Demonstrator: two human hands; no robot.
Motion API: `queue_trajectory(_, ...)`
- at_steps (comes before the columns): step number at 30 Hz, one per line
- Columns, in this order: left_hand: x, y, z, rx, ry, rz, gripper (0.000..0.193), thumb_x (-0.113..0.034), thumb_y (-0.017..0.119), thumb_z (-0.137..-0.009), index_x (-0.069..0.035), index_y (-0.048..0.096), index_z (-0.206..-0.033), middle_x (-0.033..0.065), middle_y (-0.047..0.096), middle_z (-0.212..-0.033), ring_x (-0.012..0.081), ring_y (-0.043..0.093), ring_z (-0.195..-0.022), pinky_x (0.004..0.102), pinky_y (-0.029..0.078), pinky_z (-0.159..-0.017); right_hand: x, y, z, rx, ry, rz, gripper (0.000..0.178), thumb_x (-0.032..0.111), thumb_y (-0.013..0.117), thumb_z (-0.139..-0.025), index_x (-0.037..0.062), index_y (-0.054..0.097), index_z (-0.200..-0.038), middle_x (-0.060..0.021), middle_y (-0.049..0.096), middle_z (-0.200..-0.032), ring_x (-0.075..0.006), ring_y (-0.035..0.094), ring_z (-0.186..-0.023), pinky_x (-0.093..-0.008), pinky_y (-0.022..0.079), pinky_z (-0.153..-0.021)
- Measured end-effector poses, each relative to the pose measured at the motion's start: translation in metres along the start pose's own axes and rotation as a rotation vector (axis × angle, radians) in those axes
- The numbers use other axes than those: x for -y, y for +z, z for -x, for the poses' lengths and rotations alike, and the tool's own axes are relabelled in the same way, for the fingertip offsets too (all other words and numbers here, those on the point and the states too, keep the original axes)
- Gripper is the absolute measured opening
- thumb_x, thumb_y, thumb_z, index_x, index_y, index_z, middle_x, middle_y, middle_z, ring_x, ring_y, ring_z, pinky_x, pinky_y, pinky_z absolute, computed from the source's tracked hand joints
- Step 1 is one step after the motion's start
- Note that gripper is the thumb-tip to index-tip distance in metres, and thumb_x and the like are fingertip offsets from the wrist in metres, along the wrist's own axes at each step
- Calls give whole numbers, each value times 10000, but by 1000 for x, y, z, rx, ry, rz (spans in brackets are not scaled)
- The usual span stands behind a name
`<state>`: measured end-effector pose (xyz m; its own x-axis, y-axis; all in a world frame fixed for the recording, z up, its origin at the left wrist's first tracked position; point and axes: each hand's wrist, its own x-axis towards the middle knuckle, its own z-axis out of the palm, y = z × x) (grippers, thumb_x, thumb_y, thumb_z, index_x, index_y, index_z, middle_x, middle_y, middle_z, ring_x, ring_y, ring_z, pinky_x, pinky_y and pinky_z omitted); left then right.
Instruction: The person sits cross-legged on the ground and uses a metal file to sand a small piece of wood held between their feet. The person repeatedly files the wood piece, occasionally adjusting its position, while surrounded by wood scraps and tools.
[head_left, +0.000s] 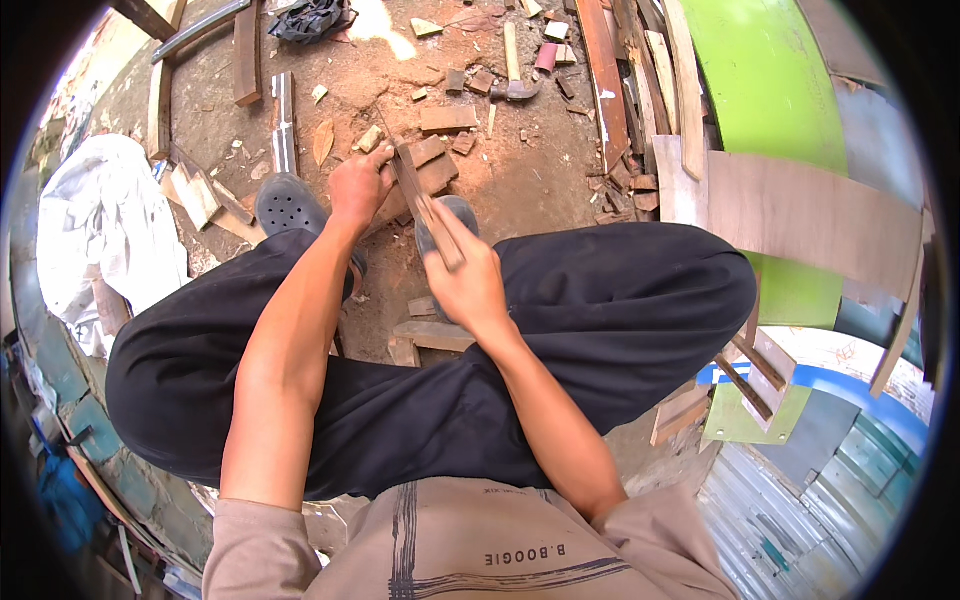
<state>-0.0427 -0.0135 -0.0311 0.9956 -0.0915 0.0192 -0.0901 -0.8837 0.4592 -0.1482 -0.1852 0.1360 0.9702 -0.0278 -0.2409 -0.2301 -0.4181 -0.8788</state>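
A narrow strip of brown wood (412, 182) slants between my two hands, above the ground and between my feet. My left hand (360, 187) is closed at its far end, thumb and fingers against the wood. My right hand (468, 285) is wrapped round the near end, where a lighter wooden piece (447, 240) lies alongside the strip. Motion blurs this end, and I cannot tell whether the two are joined. Under the strip, flat wooden blocks (436, 174) lie on the ground beside my right shoe.
A claw hammer (513, 75) lies ahead among wood offcuts (448, 119). Long boards (603, 85) and a green panel (765, 90) stand at the right. White cloth (105, 235) is at the left. A small wooden frame (433, 334) sits between my legs.
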Motion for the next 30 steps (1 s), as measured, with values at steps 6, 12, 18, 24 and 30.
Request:
queue_trajectory(6, 7, 10, -7, -103, 76, 64, 277, -223, 695, -831, -236, 800, -1087, 135, 737, -809, 311, 723, -723, 432, 586, -681, 44, -68, 94, 68, 72, -92, 626, -18, 566, -819, -24, 514, -1443, -245, 624, -1357, -373, 596, -1260, -371, 505, -1017)
queue_trajectory(12, -7, -2, -11, -36, 42, -7, 274, -188, 663, -838, -226, 804, -1069, 138, 742, -817, 305, 727, -720, 437, 582, -665, -17, 17, -37, -11, 3, -38, 590, 78, 600, -841, 39, 546, -1427, -272, 649, -1257, -421, 640, -1154, -396, 533, -948)
queue_trajectory(18, -2, -1, -6, -79, 23, 46, 250, -181, 651, -842, -224, 810, -1030, 114, 749, -828, 293, 731, -743, 424, 587, -685, 44, -65, 94, 120, 27, 28, 680, -67, 560, -806, -18, 467, -1478, -247, 627, -1356, -374, 578, -1277, -354, 499, -1024)
queue_trajectory(24, -5, -1, -10, -60, -13, 70, 241, -202, 658, -852, -236, 806, -1040, 122, 749, -844, 299, 736, -775, 430, 589, -702, 9, -6, -14, 29, -22, 81, 596, 41, 572, -840, 24, 538, -1435, -279, 639, -1298, -361, 655, -1197, -366, 526, -966)
queue_trajectory(30, -7, -14, -13, -5, -10, 11, 242, -218, 663, -841, -238, 807, -1034, 119, 751, -838, 295, 738, -776, 429, 590, -700, 36, -21, 20, 97, 129, 7, 622, 24, 580, -840, 38, 514, -1458, -268, 652, -1276, -400, 640, -1180, -387, 532, -949)
